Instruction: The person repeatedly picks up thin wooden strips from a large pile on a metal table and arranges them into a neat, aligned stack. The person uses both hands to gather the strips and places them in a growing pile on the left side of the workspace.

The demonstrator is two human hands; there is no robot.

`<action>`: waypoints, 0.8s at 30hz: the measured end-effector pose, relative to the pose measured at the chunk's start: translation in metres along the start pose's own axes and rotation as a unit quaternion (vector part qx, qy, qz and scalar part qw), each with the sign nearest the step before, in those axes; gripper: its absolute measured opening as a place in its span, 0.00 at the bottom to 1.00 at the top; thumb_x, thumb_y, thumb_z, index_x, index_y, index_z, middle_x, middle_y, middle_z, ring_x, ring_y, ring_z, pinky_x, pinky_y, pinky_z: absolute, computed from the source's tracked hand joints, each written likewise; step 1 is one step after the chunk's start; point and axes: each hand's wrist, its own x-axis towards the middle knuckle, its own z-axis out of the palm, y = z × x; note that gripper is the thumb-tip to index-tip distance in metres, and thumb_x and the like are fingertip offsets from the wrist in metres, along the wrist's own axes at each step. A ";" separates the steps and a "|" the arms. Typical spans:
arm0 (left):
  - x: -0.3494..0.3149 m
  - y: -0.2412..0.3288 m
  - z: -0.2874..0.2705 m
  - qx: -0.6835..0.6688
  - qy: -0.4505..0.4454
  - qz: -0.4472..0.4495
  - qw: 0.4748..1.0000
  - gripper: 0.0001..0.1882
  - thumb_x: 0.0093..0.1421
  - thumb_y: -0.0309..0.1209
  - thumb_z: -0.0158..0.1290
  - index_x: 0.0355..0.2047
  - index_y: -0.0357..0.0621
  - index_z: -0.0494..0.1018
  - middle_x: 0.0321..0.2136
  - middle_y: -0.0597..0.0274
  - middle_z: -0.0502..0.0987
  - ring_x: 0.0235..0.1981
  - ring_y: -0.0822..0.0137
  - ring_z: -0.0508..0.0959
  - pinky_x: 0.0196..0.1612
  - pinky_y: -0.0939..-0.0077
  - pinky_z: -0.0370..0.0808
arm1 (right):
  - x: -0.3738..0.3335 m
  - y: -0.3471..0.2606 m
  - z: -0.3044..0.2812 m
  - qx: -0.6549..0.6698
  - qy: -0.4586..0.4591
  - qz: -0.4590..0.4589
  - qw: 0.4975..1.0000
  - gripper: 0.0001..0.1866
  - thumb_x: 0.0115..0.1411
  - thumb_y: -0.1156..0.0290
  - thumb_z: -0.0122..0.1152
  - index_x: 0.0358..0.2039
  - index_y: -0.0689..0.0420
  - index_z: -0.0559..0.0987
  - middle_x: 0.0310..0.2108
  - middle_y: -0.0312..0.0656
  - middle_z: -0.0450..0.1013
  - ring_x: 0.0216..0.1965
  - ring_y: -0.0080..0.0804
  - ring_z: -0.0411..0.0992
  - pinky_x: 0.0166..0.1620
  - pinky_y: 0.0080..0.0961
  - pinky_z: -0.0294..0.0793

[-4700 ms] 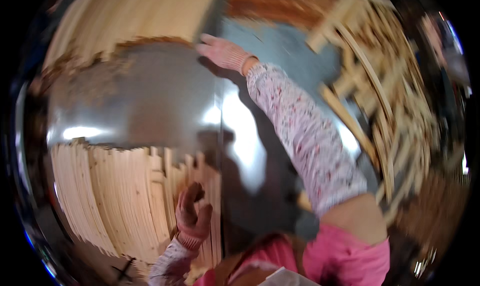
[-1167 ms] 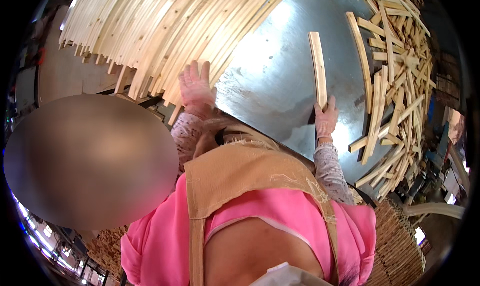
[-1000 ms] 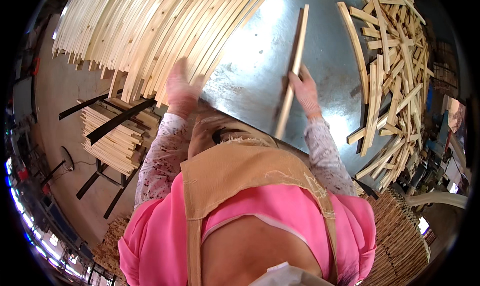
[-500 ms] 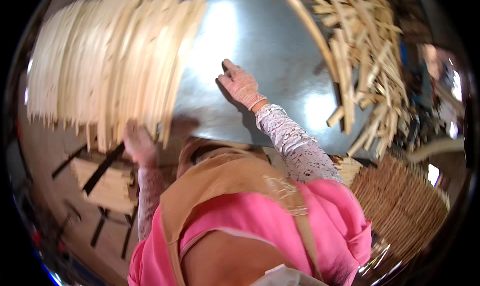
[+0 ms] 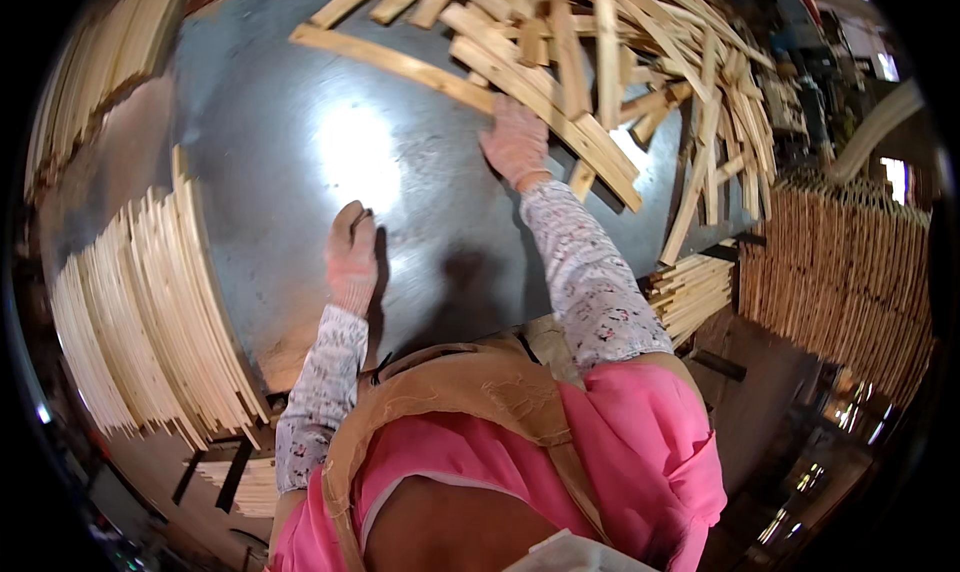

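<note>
My gloved right hand [image 5: 517, 144] is at the near end of a long wooden strip [image 5: 395, 64], at the edge of a loose pile. Its fingers bend over the wood beside two overlapping slats [image 5: 545, 87]; the fingertips are partly hidden. My gloved left hand [image 5: 350, 260] is over the grey metal tabletop [image 5: 265, 172], holding nothing, with its fingers extended close together and dark fingertips. Left of it, thin pale strips [image 5: 150, 312] stand side by side in a neat row along the table's left edge.
Jumbled wooden strips [image 5: 605, 57] cover the far right of the table. Another aligned batch of strips [image 5: 110, 47] lies at the far left. To the right stands a tall stack of brownish strips [image 5: 835, 282], with a paler stack [image 5: 692, 294] below the table edge.
My view has swung right. The right hand has moved from the bare tabletop to the loose pile and onto a strip. My left hand has come away from the aligned row, over the tabletop.
</note>
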 end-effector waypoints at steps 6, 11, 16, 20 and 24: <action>0.047 0.027 0.123 -0.374 -0.070 -0.265 0.886 0.26 0.73 0.44 0.59 0.61 0.39 0.73 0.42 0.61 0.79 0.41 0.66 0.78 0.48 0.71 0.78 | 0.009 -0.011 -0.039 0.184 -0.226 -0.096 0.952 0.21 0.67 0.46 0.60 0.46 0.50 0.81 0.40 0.47 0.83 0.45 0.49 0.80 0.51 0.47 0.78; 0.043 0.024 0.117 -0.449 -0.011 -0.363 0.816 0.17 0.73 0.42 0.60 0.52 0.43 0.74 0.36 0.55 0.81 0.33 0.59 0.82 0.41 0.59 0.85 | -0.027 0.024 -0.080 0.232 -0.180 -0.206 0.934 0.30 0.61 0.43 0.66 0.56 0.50 0.82 0.46 0.53 0.80 0.54 0.54 0.77 0.58 0.49 0.75; 0.016 0.027 0.099 -0.411 0.000 -0.338 0.847 0.14 0.75 0.37 0.56 0.51 0.38 0.72 0.33 0.54 0.82 0.30 0.59 0.83 0.35 0.63 0.85 | 0.016 0.133 -0.062 -0.083 -0.112 -0.082 0.987 0.53 0.53 0.46 0.77 0.74 0.56 0.67 0.70 0.53 0.67 0.72 0.61 0.61 0.77 0.49 0.57; 0.000 0.021 0.088 -0.448 0.014 -0.351 0.822 0.18 0.77 0.38 0.53 0.59 0.38 0.68 0.38 0.50 0.82 0.32 0.58 0.85 0.35 0.59 0.88 | 0.039 0.148 -0.032 -0.023 -0.086 -0.063 0.994 0.52 0.53 0.49 0.77 0.75 0.53 0.65 0.67 0.49 0.69 0.69 0.57 0.64 0.72 0.51 0.64; -0.012 -0.004 0.053 -0.441 -0.016 -0.297 0.847 0.16 0.77 0.37 0.55 0.56 0.41 0.71 0.44 0.48 0.82 0.37 0.57 0.85 0.44 0.61 0.87 | 0.050 0.146 -0.015 0.062 -0.054 0.017 0.996 0.50 0.51 0.53 0.80 0.72 0.53 0.67 0.65 0.48 0.70 0.71 0.59 0.61 0.70 0.51 0.69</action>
